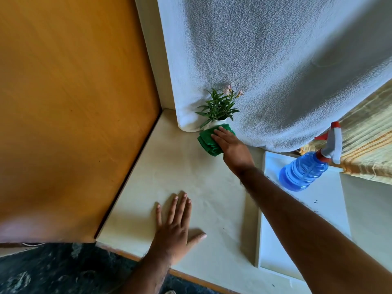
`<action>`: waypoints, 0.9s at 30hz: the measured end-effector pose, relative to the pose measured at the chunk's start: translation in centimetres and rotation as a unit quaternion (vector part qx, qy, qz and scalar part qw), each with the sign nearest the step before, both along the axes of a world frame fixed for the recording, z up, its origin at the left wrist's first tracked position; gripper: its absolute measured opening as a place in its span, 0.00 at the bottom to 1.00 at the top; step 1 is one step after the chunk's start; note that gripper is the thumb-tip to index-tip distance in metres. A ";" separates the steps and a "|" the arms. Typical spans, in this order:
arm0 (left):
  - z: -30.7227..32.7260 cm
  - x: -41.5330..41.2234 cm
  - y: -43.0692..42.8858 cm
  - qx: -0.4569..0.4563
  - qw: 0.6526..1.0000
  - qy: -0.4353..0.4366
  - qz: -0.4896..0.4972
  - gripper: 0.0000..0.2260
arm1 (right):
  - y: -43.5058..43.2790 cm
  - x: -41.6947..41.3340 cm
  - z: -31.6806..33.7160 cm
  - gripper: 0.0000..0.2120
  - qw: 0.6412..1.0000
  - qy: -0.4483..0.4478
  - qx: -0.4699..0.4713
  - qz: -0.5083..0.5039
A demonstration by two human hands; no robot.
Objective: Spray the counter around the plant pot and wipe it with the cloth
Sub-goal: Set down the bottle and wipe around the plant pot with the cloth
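A small white plant pot (pixel 214 124) with green leaves and pale pink flowers stands at the back of the cream counter (pixel 169 166), against a white curtain. My right hand (pixel 230 144) presses flat on a folded green cloth (pixel 209 143) lying on the counter right in front of the pot; the cloth hides the pot's base. My left hand (pixel 177 224) lies flat on the counter near its front edge, fingers spread, holding nothing. A blue spray bottle (pixel 305 172) with a red and white trigger head stands on a white tray to the right.
An orange wooden panel (pixel 70 102) walls off the counter's left side. The white curtain (pixel 275 71) hangs behind the pot. The white tray (pixel 331 209) lies on the counter's right part. A striped tan fabric (pixel 369 149) shows at far right. Dark patterned floor (pixel 53 272) lies below the front edge.
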State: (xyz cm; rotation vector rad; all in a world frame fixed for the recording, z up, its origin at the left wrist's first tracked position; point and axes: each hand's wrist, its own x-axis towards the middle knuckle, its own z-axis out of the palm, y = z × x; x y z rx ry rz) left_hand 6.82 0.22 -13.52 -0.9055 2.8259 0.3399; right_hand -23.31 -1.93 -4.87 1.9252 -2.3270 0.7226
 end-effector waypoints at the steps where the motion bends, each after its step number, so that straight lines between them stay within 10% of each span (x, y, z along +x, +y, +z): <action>1: 0.0 0.0 0.0 0.001 1.000 0.000 0.000 0.47 | 0.1 0.1 -0.5 0.29 1.000 -0.008 0.004 -0.007; 27: 0.7 -0.1 0.1 -0.006 1.000 -0.010 -0.004 0.47 | -0.7 0.1 -1.3 0.29 0.998 -0.049 0.028 0.024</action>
